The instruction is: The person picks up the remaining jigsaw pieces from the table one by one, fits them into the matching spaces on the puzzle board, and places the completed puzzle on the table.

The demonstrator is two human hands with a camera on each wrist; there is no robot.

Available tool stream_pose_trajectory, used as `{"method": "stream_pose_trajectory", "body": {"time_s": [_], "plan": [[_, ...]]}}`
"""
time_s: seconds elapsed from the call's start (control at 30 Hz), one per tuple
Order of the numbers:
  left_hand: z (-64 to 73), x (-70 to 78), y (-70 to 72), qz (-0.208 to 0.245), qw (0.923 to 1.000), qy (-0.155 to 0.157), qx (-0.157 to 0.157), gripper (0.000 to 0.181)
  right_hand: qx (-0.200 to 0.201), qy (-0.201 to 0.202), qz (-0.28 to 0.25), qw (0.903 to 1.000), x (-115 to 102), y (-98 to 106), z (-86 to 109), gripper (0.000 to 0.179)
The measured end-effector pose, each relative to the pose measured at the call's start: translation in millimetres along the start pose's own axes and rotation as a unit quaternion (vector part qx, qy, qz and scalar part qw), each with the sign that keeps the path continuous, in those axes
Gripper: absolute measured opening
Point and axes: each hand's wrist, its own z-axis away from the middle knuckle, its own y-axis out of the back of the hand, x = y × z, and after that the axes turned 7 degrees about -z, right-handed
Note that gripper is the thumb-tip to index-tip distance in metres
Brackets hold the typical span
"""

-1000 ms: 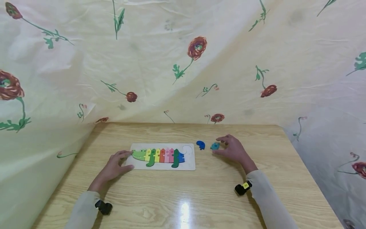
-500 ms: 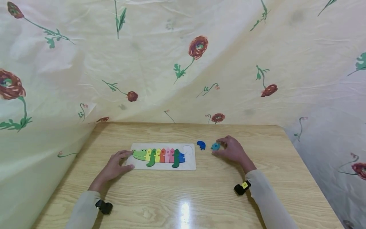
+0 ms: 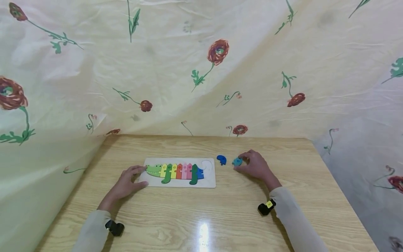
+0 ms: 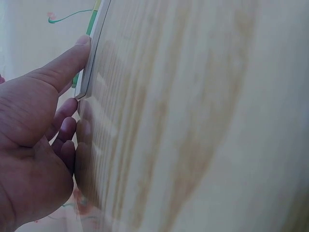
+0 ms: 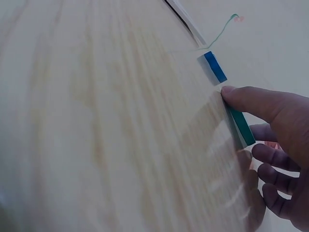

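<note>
In the head view, a pale wooden puzzle board (image 3: 182, 183) with a crocodile of coloured pieces lies flat on the table. My left hand (image 3: 127, 182) rests at its left end, thumb and forefinger spread and touching the board. The left wrist view shows the thumb (image 4: 72, 58) against the board's edge (image 4: 89, 72). Right of the board, my right hand (image 3: 255, 165) pinches a teal puzzle piece (image 3: 237, 161) between thumb and forefinger. This piece (image 5: 243, 126) stays on or very near the tabletop. A dark blue curved puzzle piece (image 3: 221, 160) lies between the board and my right hand.
An unfilled round outline (image 3: 206, 165) shows at the board's right end. The wooden table (image 3: 176, 217) reaches back to a flowered cloth (image 3: 176, 70) hanging behind and along both sides. Small black cameras (image 3: 266, 207) sit on both wrists.
My right thumb and forefinger have closed in on the teal piece from a wider spread. The left hand, the board and the blue piece keep their places.
</note>
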Motion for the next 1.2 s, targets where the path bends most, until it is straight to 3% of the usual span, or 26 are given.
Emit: {"method": "stream_pose_trajectory", "body": {"time_s": [0.43,0.7,1.2], "plan": [[-0.8,-0.8,-0.6,-0.010,0.9999,-0.005,0.003,0.071,-0.009,0.003,0.004,0.9999,-0.6,2.3,-1.8,0.056],[-2.1,0.4,-0.9,-0.013,0.9999,0.001,0.001,0.072,0.002,0.030,0.007,0.9995,3.1,9.0,-0.1,0.055],[-0.6,3.0,3.8,-0.005,1.0000,0.002,-0.003,0.073,0.023,0.072,0.001,0.9971,-19.1,23.1,6.0,0.051]]}}
